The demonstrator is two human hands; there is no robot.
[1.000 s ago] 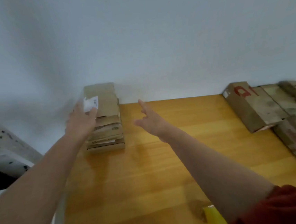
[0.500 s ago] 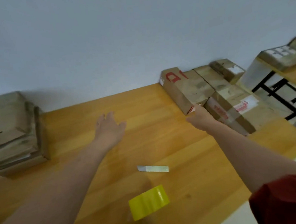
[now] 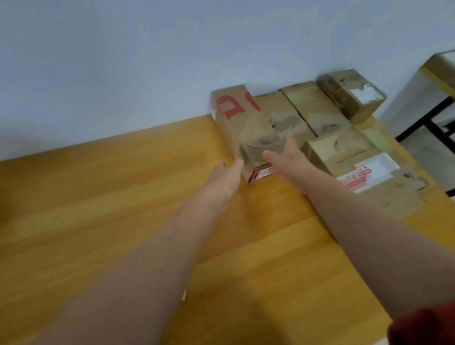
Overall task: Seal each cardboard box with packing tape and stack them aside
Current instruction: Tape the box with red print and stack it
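A long cardboard box with red letters lies on the wooden table against the wall, its near end towards me. My left hand presses against the box's near left corner. On the near end of its top rests my right hand, fingers spread. The box sits between both hands. A second box lies right beside it, a small box sits further right, and a labelled box lies under my right forearm. My arms hide the tape roll.
A glass table with a black frame stands past the wooden table's right edge. The white wall runs along the back. A small white tip peeks out beside my left forearm. The wooden surface left of my arms is bare.
My view swung right, from the stack at the left to the boxes at the right. My left hand crossed the table to the red-lettered box. My right hand shifted onto its top.
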